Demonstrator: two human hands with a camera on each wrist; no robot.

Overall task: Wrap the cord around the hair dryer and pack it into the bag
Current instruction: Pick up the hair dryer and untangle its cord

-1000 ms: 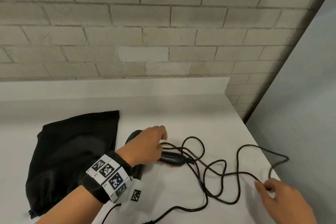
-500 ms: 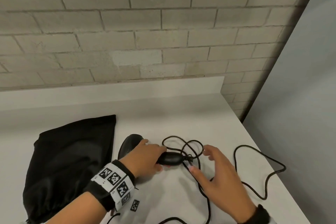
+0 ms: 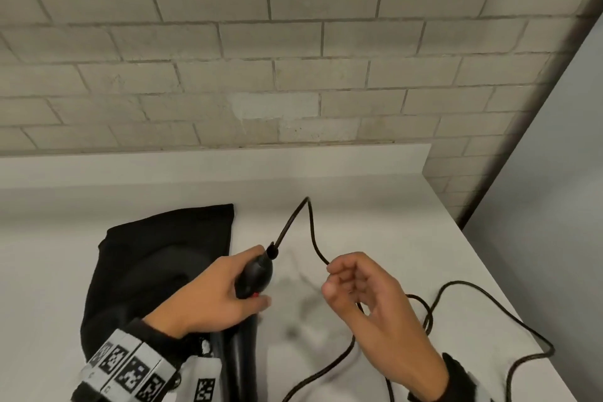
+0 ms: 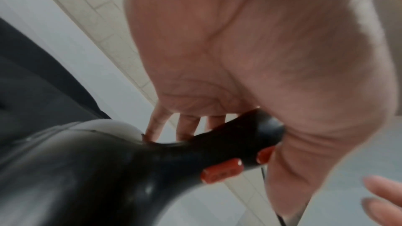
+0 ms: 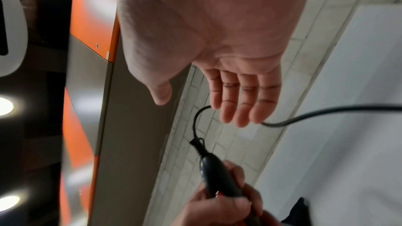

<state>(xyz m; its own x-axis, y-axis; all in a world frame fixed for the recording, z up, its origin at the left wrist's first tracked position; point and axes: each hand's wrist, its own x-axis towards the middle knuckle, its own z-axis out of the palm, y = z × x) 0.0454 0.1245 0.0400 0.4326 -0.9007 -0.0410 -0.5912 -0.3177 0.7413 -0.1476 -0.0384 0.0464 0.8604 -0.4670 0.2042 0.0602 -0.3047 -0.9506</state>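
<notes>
My left hand (image 3: pixel 261 275) grips the handle of the black hair dryer (image 3: pixel 255 272), which is tilted handle-end up just above the white table; its barrel (image 3: pixel 235 365) points down toward me. The left wrist view shows the dryer (image 4: pixel 108 169) close up, with red switches (image 4: pixel 222 170). The black cord (image 3: pixel 310 222) arches up from the handle end and comes down to my right hand (image 3: pixel 329 279). It lies across that hand's loosely bent fingers (image 5: pixel 239 107), thumb apart. A flat black bag (image 3: pixel 146 258) lies behind the dryer on the left.
The rest of the cord (image 3: pixel 463 287) loops loosely over the white table (image 3: pixel 375 199) at the right, close to its right edge. A grey brick wall stands behind the table. A grey panel stands off the table's right side.
The dryer was lying on the table; my left hand has lifted it and tipped the handle up. My right hand has risen with the cord, pulling a loop into the air.
</notes>
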